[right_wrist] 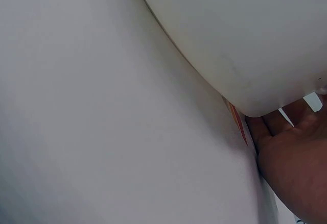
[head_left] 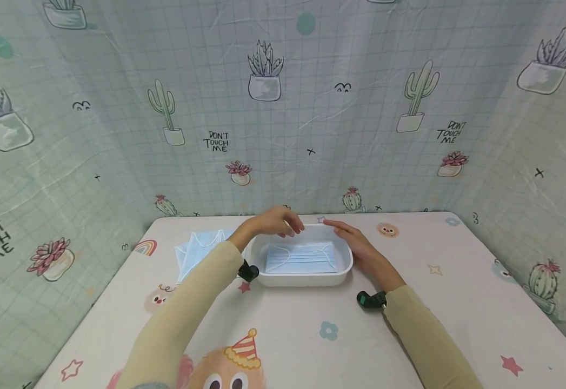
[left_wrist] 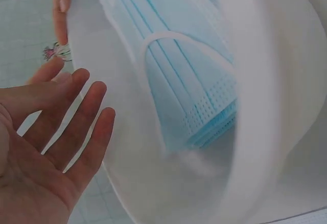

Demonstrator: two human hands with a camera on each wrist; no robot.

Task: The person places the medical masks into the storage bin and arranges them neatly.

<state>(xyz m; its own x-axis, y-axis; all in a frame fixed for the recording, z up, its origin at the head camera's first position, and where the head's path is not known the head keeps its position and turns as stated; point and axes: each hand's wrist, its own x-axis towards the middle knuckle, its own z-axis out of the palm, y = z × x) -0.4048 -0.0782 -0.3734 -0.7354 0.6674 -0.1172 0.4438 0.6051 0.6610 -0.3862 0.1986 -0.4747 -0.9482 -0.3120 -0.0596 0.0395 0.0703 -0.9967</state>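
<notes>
A cactus-print fabric backdrop (head_left: 312, 119) is filling the upper half of the head view, while a cartoon-patterned white worktop (head_left: 292, 319) is spreading across the lower half. Just below the frame's centre, a white rectangular tub with rounded corners (head_left: 304, 280) is holding a small stack of blue pleated face masks (head_left: 301, 258) on its floor. More blue masks (head_left: 195, 251) are lying overlapped to the left, partly hidden by the forearm.

The left hand (head_left: 275, 221) is hovering over the tub's upper left, its grip relaxed and spread, pinching nothing. The right hand (head_left: 360, 249) is resting by the tub's upper-right corner with extended fingers; how firmly they are pressing cannot be told.

The masks are probably going to handle as light, limp and slightly slippery against one another; pinching the long edges near the middle should be sparing the ear loops (head_left: 330, 257). The stack's long axis is running left to right, pleats parallel, loops lying at both ends.
</notes>
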